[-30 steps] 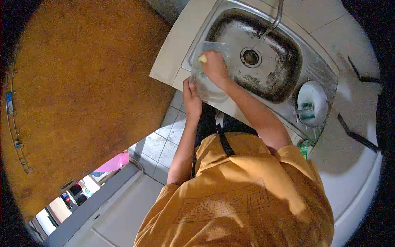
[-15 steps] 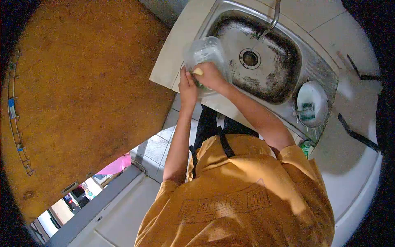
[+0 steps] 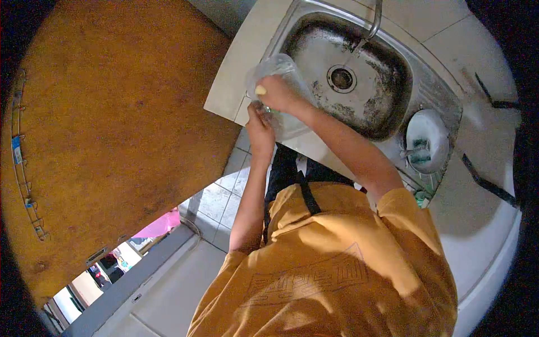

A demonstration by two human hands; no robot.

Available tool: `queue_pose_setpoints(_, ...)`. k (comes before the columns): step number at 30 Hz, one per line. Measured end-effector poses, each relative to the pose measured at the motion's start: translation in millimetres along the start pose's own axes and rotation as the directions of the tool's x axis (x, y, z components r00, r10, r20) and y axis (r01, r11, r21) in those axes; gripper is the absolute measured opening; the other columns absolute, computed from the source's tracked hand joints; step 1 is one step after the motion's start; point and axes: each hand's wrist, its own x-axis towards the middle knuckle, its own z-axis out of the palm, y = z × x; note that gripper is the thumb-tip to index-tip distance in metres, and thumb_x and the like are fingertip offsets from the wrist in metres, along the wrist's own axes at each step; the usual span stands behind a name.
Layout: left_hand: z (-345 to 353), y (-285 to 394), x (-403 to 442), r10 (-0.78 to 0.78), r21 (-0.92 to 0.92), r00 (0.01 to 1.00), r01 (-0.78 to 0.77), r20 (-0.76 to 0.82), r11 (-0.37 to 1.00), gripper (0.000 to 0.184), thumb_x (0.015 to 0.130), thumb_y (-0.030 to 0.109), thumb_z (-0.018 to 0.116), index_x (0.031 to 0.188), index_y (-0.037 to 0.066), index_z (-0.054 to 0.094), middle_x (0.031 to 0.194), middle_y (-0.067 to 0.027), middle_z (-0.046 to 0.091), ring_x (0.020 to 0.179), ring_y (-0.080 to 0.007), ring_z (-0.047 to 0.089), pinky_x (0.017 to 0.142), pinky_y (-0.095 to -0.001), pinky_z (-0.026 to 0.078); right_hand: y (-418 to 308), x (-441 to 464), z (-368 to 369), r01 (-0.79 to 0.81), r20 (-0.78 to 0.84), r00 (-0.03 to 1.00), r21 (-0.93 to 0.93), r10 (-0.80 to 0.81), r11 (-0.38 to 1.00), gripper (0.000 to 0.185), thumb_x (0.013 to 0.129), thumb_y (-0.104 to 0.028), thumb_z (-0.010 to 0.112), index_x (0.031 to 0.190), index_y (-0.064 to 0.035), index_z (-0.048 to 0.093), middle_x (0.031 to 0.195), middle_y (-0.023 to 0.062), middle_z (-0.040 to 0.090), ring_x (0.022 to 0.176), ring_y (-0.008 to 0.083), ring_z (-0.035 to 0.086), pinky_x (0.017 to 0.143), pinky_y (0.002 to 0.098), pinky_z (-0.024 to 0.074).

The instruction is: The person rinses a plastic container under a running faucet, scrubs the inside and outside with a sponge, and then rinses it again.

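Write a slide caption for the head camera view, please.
Left hand grips a translucent container at the sink; right hand holds a pale-yellow item.

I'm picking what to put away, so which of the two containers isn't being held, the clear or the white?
The white oval bowl, resting on the ridged metal drainboard. The clear container is in the left hand.

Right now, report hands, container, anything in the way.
Left hand on clear container. Right hand over it, holding something yellow. Right forearm partly blocks view.
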Motion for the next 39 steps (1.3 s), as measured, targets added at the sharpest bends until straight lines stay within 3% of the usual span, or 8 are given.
queue_pose_setpoints(2,-5.4,-6.3,-1.9,0.032,0.0,0.999,-0.032,-0.027,0.999,0.027,0.091,0.006,0.041,0.118,0.003,0.04,0.087,-0.029,0.06,0.083,-0.0443,0.06,0.066,-0.0478,0.046,-4.5,-7.4,5.3,0.053,0.067,0.996,-0.031,-0.051,0.998,0.019,0.062,-0.009,0.065,0.078,-0.0002,0.065,0.081,0.023,0.063,0.079,0.0391,0.061,0.074,0.0458,0.0484)
queue_pose_setpoints(8,-19.0,-14.0,-14.5,0.001,0.037,0.997,-0.003,0.073,0.999,0.032,0.086,0.0,0.043,0.118,0.003,0.04,0.091,-0.0287,0.06,0.087,-0.0454,0.059,0.071,-0.0486,0.047,-16.5,-12.3,15.1,0.001,-0.144,0.99,-0.034,-0.005,0.999,0.022,0.06,-0.007,0.064,0.082,0.0,0.065,0.085,0.0226,0.063,0.083,0.041,0.061,0.075,0.0453,0.049)
queue_pose_setpoints(14,-27.9,-26.9,-16.0,0.07,-0.036,0.997,-0.07,-0.01,0.997,0.035,0.084,-0.002,0.043,0.119,0.001,0.039,0.094,-0.0289,0.061,0.089,-0.0472,0.057,0.072,-0.051,0.046,-11.0,-9.2,24.1,0.157,0.16,0.978,-0.118,-0.137,0.981,0.02,0.065,-0.011,0.062,0.083,-0.0026,0.066,0.079,0.0227,0.062,0.079,0.0395,0.061,0.072,0.0455,0.0482)
queue_pose_setpoints(19,-34.6,-24.0,-18.2,-0.021,0.005,0.998,0.021,0.062,1.0,0.037,0.082,-0.003,0.045,0.118,-0.001,0.038,0.095,-0.0294,0.06,0.09,-0.0471,0.057,0.073,-0.051,0.046,-15.8,-17.6,37.9,-0.007,-0.045,0.999,0.007,0.007,1.0,0.026,0.06,-0.009,0.064,0.084,0.0007,0.065,0.085,0.0234,0.063,0.084,0.0389,0.061,0.076,0.0447,0.0489)
queue_pose_setpoints(25,-35.6,-18.6,-15.3,0.022,0.0,0.999,-0.022,0.024,1.0,0.038,0.082,-0.003,0.045,0.119,0.0,0.038,0.094,-0.0299,0.06,0.088,-0.0476,0.057,0.071,-0.0516,0.045,-10.2,-16.0,28.8,0.104,0.126,0.986,0.029,-0.107,0.994,0.02,0.066,-0.011,0.06,0.084,-0.0035,0.065,0.08,0.0215,0.063,0.08,0.0381,0.062,0.073,0.043,0.0484)
queue_pose_setpoints(29,-26.2,-14.1,-15.2,0.053,0.04,0.998,-0.055,0.04,0.998,0.036,0.081,-0.003,0.045,0.116,0.0,0.039,0.09,-0.0293,0.06,0.085,-0.0477,0.057,0.068,-0.0515,0.045,-6.4,-14.6,23.6,0.054,-0.034,0.998,0.064,-0.052,0.997,0.025,0.06,-0.011,0.065,0.083,-0.0008,0.065,0.083,0.0222,0.063,0.08,0.0391,0.062,0.073,0.0431,0.0494)
queue_pose_setpoints(34,-27.6,-2.3,-8.2,0.012,0.013,0.999,-0.012,0.031,1.0,0.035,0.08,-0.003,0.047,0.114,0.002,0.039,0.085,-0.0284,0.06,0.082,-0.0475,0.057,0.066,-0.0522,0.045,-5.3,-9.0,6.9,0.076,0.191,0.978,0.079,-0.09,0.994,0.019,0.067,-0.011,0.06,0.085,-0.0045,0.065,0.08,0.021,0.063,0.08,0.0372,0.062,0.073,0.0396,0.0487)
queue_pose_setpoints(39,-15.7,4.5,-2.0,0.053,0.044,0.994,-0.057,0.092,0.997,0.037,0.08,-0.003,0.047,0.115,0.003,0.039,0.084,-0.0277,0.06,0.081,-0.047,0.058,0.065,-0.0527,0.044,7.8,-4.4,1.7,0.022,0.031,0.999,0.106,-0.025,0.994,0.02,0.068,-0.01,0.061,0.086,-0.0048,0.065,0.082,0.0202,0.063,0.08,0.0354,0.062,0.074,0.0398,0.0483)
